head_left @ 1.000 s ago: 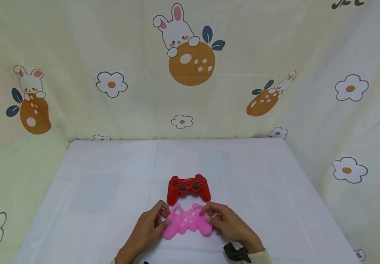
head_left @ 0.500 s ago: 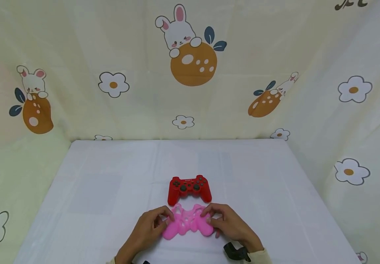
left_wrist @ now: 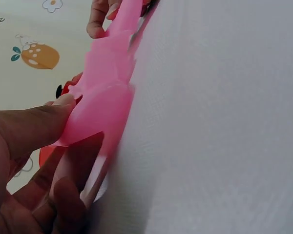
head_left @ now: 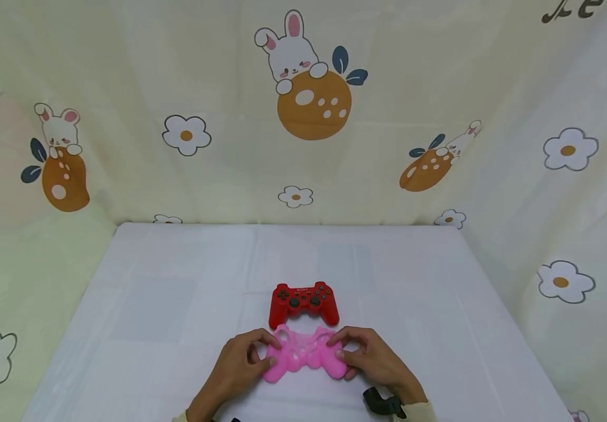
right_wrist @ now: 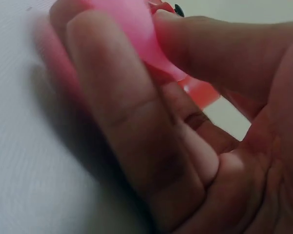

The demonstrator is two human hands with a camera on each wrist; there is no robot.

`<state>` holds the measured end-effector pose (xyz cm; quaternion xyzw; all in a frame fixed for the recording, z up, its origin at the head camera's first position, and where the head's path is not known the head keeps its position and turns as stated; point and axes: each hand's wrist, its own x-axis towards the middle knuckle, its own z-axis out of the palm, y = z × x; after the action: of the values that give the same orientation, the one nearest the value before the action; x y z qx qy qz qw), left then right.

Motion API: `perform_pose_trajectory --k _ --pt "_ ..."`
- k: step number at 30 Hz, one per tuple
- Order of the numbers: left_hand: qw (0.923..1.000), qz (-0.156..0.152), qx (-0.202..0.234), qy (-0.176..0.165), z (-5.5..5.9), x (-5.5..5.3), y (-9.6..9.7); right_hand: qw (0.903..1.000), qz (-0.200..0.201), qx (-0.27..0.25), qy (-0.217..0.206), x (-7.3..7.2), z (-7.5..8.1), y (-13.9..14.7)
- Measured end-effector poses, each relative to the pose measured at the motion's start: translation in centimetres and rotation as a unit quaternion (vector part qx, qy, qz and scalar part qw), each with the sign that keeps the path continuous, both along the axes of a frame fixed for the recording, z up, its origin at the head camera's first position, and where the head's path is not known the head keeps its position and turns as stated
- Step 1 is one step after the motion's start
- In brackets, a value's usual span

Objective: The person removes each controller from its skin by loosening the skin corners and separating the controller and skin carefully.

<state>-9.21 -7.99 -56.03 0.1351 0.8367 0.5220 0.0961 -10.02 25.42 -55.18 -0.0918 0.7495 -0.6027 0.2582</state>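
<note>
A soft pink gamepad cover (head_left: 311,356) with cut-out holes lies low over the white table, just in front of a red gamepad (head_left: 304,293). My left hand (head_left: 237,363) pinches the cover's left grip, thumb on the near side and index finger at its upper edge. On the opposite grip, my right hand (head_left: 379,360) holds the cover between thumb and fingers. In the left wrist view the pink cover (left_wrist: 100,107) looks hollow, with an opening underneath near the left fingers. Curled fingers of the right hand (right_wrist: 132,117) hide much of the cover in the right wrist view.
White cloth covers the table (head_left: 177,264). Behind it hangs a cream curtain (head_left: 219,176) printed with rabbits and flowers. A black strap device (head_left: 382,403) sits on the right wrist.
The left index finger has moved from beside the cover onto its upper left part. Both hands and the cover have shifted slightly right in view, and the head view has drifted a little.
</note>
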Motion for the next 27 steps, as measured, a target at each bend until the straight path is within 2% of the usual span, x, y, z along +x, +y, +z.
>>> perform_pose_trajectory --k 6,11,18,22,27 --pt "0.9969 0.013 0.065 -0.041 -0.3 0.0 0.0 0.9995 -0.003 -0.028 0.016 0.2 -0.3 0.8" --pt "0.9922 0.030 0.110 -0.049 -0.3 0.0 0.1 0.9988 -0.008 -0.041 0.023 0.2 -0.4 1.0" --pt "0.9876 0.057 0.133 -0.062 -0.3 0.4 -0.3 0.9990 -0.012 -0.026 0.033 0.4 -0.6 0.1" --pt "0.9862 0.073 0.135 -0.061 0.7 0.5 -0.7 0.9990 -0.024 -0.021 0.032 0.6 0.3 -0.7" --pt "0.9854 0.085 0.145 -0.031 2.9 -0.3 -1.7 0.9978 -0.040 -0.012 0.052 -0.3 2.9 -2.1"
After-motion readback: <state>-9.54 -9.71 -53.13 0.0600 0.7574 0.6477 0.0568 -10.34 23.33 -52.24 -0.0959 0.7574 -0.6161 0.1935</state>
